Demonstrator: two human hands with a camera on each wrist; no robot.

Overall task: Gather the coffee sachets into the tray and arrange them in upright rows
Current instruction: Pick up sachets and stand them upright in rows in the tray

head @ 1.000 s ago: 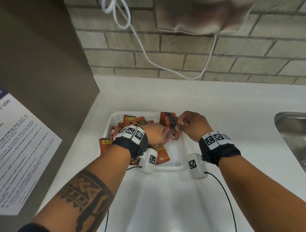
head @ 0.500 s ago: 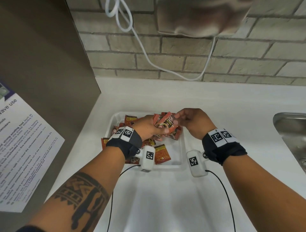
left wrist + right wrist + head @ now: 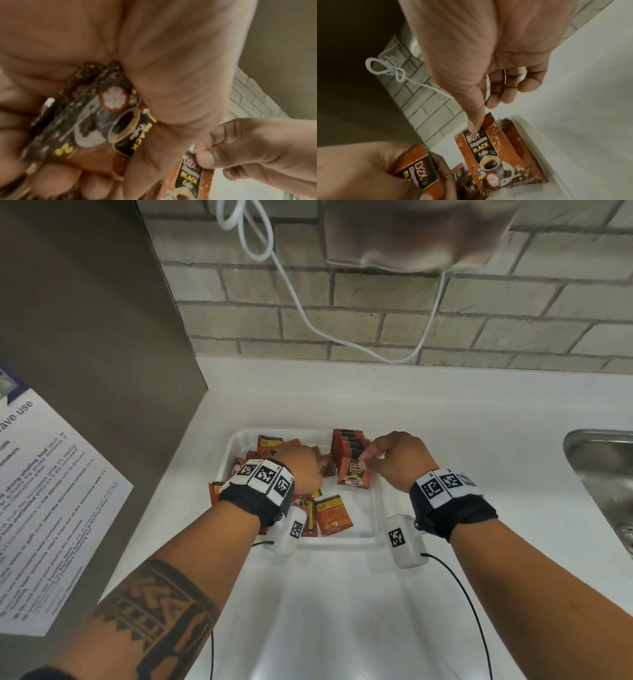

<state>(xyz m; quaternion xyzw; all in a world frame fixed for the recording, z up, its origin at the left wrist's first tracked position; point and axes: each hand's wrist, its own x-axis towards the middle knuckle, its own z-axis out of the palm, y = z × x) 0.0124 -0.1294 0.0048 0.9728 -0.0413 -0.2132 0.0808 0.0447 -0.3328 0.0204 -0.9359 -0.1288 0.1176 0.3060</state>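
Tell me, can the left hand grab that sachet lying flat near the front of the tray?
Probably not right away: the left hand already grips a sachet, so its fingers are busy. Nothing covers the flat sachet, lying near the wrist in the tray.

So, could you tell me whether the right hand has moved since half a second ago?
Yes: the right hand came down from above the tray onto the upright row.

Glossy foil sachets (image 3: 354,477), white plastic tray (image 3: 376,518)
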